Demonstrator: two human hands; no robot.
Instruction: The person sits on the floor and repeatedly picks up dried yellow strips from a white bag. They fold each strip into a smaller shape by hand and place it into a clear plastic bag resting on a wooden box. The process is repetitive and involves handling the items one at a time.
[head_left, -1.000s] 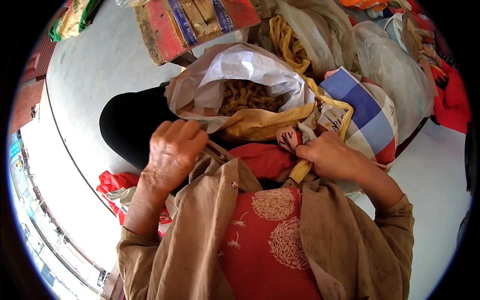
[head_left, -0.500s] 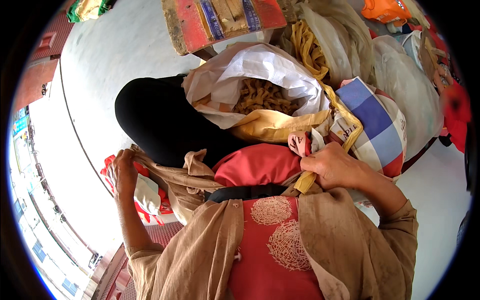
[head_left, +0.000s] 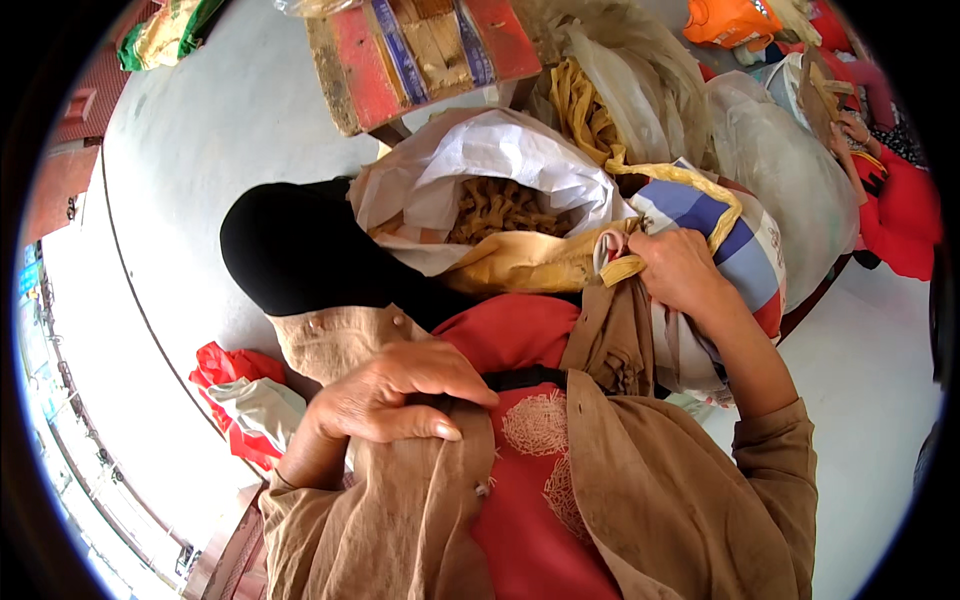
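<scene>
My left hand [head_left: 395, 390] hovers over or rests on the left front of the brown shirt [head_left: 440, 460] I wear, its fingers stretched out and its thumb apart. Whether it touches the cloth is hard to tell. My right hand [head_left: 680, 265] is closed, gripping the bunched hem of the shirt's right front together with the end of a yellow strip [head_left: 622, 270]. Just beyond it lies a white sack [head_left: 540, 140] with its mouth open, full of knobbly brown pieces [head_left: 500, 210] whose kind I cannot make out. Black cloth [head_left: 290, 250] covers my left leg.
Beyond the sack stands a worn red wooden stool [head_left: 345, 70]. Yellow strips fill a clear plastic bag [head_left: 650, 80] beside it. A blue-and-white checked bag [head_left: 680, 205] sits at my right. Another person in red [head_left: 905, 215] works at far right. Red and white bags [head_left: 245, 400] lie at left.
My left hand has let go of the shirt's left hem and come in over my chest. My right hand has drawn the right hem forward. The view has shifted slightly.
</scene>
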